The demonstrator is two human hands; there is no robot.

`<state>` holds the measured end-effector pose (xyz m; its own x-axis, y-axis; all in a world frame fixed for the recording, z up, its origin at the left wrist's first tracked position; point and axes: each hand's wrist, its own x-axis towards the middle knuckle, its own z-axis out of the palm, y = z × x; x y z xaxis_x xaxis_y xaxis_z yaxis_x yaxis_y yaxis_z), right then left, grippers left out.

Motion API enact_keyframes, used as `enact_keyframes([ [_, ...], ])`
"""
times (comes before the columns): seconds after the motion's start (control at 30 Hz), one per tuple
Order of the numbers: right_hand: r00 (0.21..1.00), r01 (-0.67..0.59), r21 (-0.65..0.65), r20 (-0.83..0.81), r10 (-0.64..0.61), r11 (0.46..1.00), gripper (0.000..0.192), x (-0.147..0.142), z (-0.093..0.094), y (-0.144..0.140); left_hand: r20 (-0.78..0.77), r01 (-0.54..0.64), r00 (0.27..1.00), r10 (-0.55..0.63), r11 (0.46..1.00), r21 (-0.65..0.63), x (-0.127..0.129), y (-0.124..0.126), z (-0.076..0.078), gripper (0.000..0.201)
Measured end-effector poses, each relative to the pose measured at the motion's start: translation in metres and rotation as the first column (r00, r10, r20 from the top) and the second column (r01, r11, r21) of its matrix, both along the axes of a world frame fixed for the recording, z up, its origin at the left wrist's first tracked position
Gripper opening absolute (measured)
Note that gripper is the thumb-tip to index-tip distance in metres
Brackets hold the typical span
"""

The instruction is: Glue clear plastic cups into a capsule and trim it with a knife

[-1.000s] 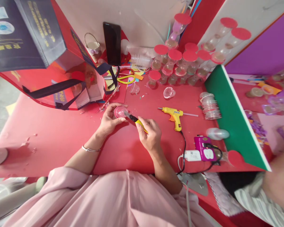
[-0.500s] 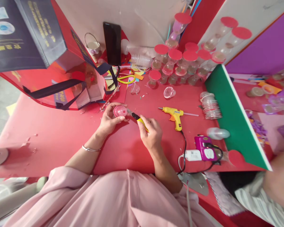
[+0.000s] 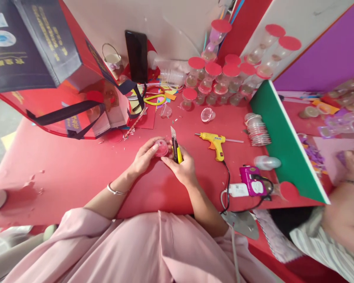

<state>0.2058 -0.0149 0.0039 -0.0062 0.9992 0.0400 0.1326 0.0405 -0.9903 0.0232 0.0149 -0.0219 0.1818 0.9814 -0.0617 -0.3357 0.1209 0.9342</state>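
My left hand [image 3: 146, 154] grips a small clear plastic cup [image 3: 161, 148], its round face turned up with a small hole in it. In my right hand [image 3: 184, 167] is a yellow and black utility knife [image 3: 176, 148], its blade bare and pointing away from me. Fingers of the right hand also reach close to the cup's edge; whether they press on it I cannot tell. The blade stands apart from the cup, to its upper right. Another clear cup [image 3: 208, 114] lies on its side farther back on the red table [image 3: 76, 177].
A yellow glue gun [image 3: 215, 143] lies right of my hands, its cord running to a purple power adapter [image 3: 252, 181]. Several hourglass shapes with red discs [image 3: 213, 68] stand behind. A green divider [image 3: 283, 125] borders the right; beyond it is another person's arm [image 3: 342, 212]. A gift bag [image 3: 56, 106] stands left.
The knife has swung upright and away from the cup; before, its blade was against the cup. My left hand has moved slightly right and down with the cup, which has turned face up.
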Motion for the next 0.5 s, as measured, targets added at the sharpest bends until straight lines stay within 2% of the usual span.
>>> enact_keyframes([
  [0.1,0.999,0.032,0.058,0.020,-0.033,0.998,0.051,-0.003,-0.002,0.001,-0.089,-0.021,0.996,0.024,0.999,0.034,0.010,-0.007,-0.007,0.049],
  [0.23,0.999,0.044,-0.078,-0.010,-0.045,0.996,0.051,-0.003,-0.004,0.000,-0.059,-0.025,0.998,0.027,0.999,0.032,0.018,-0.010,-0.004,0.044],
  [0.4,0.998,0.012,-0.143,-0.051,-0.019,0.990,0.053,-0.003,0.005,-0.003,-0.223,-0.176,0.948,0.226,0.958,0.226,0.009,-0.004,0.011,0.031],
  [0.5,0.999,0.006,-0.151,-0.041,-0.012,0.989,0.052,-0.002,0.007,-0.003,-0.297,-0.270,0.890,0.346,0.925,0.268,-0.005,0.004,0.012,0.022],
])
